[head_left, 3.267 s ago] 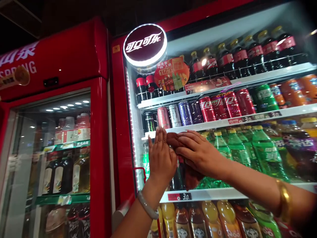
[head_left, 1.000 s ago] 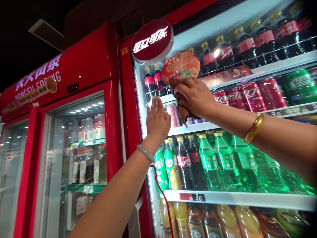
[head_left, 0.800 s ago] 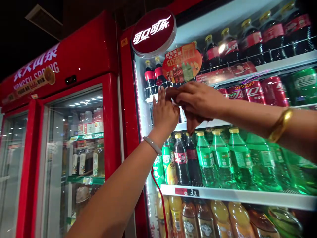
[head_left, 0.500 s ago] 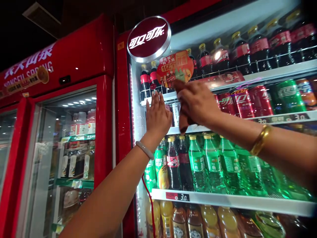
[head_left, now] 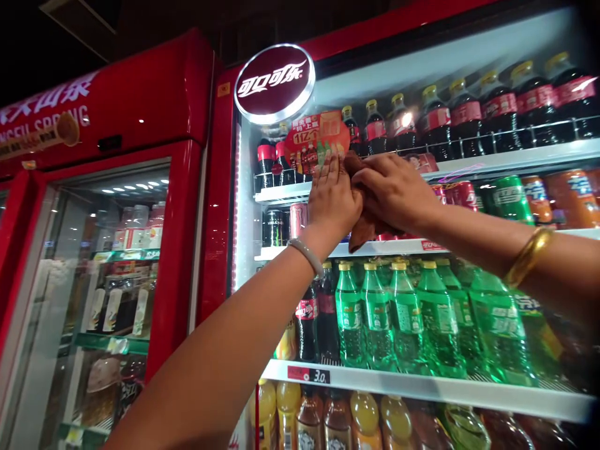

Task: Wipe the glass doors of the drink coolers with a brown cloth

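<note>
While the head view looks up at a red-framed drinks cooler (head_left: 220,212), I have a brown cloth (head_left: 362,234) bunched under my right hand (head_left: 394,190), fingers bent over its folds and a loose corner dangling below the palm; my left hand (head_left: 334,201) lies flat, fingers straight and close together, just beside it – whether its thumb touches the folds I cannot tell; both hands are up at the glass front, by the lower edge of an oval promotional sign (head_left: 313,139); the cloth should be light, soft and limp, hard to harm and fairly grippy, I judge, best gathered in the middle with its edge tucked under the fingertips; its surface looks matt, against the gloss about it – smooth metal cans, ribbed green plastic bottles (head_left: 349,312) with yellow caps, a white shelf edge (head_left: 422,395), a round logo disc (head_left: 274,82) rimmed in bright silver; on my wrists sit a rounded grey bangle (head_left: 308,254) and a broad, polished gold one (head_left: 529,257).
</note>
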The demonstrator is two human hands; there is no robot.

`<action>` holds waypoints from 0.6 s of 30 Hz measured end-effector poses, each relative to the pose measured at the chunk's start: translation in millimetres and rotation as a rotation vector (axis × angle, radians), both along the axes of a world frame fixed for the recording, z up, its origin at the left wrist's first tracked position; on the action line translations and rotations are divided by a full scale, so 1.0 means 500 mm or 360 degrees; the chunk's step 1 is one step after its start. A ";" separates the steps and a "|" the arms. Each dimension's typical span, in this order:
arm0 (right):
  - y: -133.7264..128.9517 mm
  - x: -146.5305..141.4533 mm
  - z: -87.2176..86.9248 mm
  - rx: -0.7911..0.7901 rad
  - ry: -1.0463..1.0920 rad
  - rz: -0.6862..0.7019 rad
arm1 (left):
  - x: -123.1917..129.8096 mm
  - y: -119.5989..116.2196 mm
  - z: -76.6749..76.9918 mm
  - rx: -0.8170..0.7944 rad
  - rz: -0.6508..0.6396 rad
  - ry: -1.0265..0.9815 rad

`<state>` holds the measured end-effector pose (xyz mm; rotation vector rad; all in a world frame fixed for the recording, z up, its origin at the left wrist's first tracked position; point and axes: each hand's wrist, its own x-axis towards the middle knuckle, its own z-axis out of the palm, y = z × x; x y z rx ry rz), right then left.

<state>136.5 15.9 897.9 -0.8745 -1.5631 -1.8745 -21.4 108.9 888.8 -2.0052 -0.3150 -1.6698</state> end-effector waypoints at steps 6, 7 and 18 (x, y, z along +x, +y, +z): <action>-0.032 0.030 0.026 0.0162 0.0417 0.0014 | 0.020 0.008 -0.006 0.0059 -0.0049 -0.0017; -0.025 0.018 0.020 0.0201 0.0472 0.0016 | 0.019 0.009 -0.007 0.0065 -0.0049 -0.0006; -0.072 0.053 0.024 0.0160 0.0629 0.0000 | 0.024 0.021 0.005 -0.0102 -0.0143 0.0081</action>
